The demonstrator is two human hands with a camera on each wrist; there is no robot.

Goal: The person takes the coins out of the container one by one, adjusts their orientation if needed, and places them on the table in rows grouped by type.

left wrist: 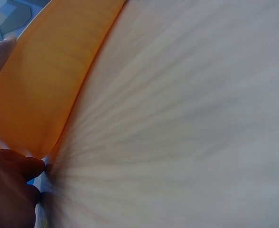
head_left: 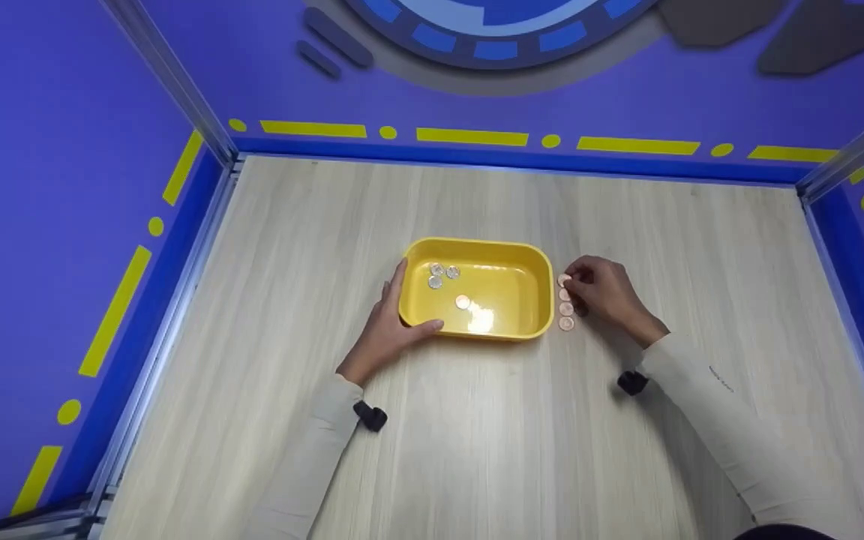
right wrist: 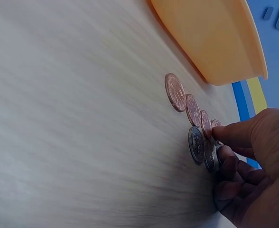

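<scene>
My left hand (head_left: 389, 325) grips the near left corner of a yellow plastic tub (head_left: 544, 300), fingers along the outer left wall and thumb over the near rim. Inside the tub lie three silver coins (head_left: 435, 282) and one copper coin (head_left: 463, 301). Right of the tub, several copper coins (head_left: 566, 323) form a column on the table. At its far end, my right hand (head_left: 607, 291) pinches the last copper coin (right wrist: 216, 124) between thumb and finger. Two silver coins (right wrist: 197, 145) lie beside the column, close to the curled fingers, mostly hidden in the head view.
The wood-grain table (head_left: 447, 435) extends around the tub. Blue panels with yellow markings (head_left: 472, 136) stand along its back and both sides, joined by metal corner posts (head_left: 169, 75). A dark rounded object (head_left: 783, 532) shows at the bottom right edge.
</scene>
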